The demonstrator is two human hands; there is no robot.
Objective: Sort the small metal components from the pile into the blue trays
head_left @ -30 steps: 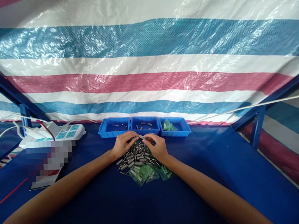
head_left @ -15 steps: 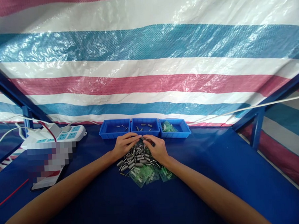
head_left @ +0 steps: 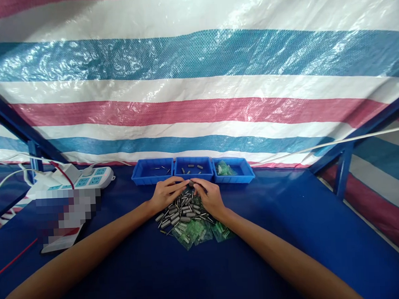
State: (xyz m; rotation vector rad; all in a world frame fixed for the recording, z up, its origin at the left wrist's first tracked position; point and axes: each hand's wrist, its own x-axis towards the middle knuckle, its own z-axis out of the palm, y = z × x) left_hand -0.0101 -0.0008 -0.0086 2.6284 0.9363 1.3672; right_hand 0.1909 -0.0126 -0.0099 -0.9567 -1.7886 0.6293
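Observation:
My left hand [head_left: 167,193] and my right hand [head_left: 208,196] meet at the far edge of a pile of small metal parts [head_left: 180,212]. Between their fingertips is a small dark grey cylinder [head_left: 191,184], pinched by my right fingers, with my left fingertips touching or very near it. Whether the left fingers grip it is too small to tell. The pile mixes grey cylinders and thin shiny pins. Green-tinted plastic bags [head_left: 190,233] with small parts inside lie along its near side, another bag [head_left: 221,232] by my right wrist.
Behind the pile stand three blue trays: left [head_left: 153,179] with thin pins, middle [head_left: 193,175] with several grey cylinders, right [head_left: 234,179] with green bags. A white power strip [head_left: 103,176] with cables and a pixelated flat object [head_left: 65,221] are at left.
The small cylinder has turned slightly between the fingertips, and my right fingers have shifted a little. The pile and trays look the same.

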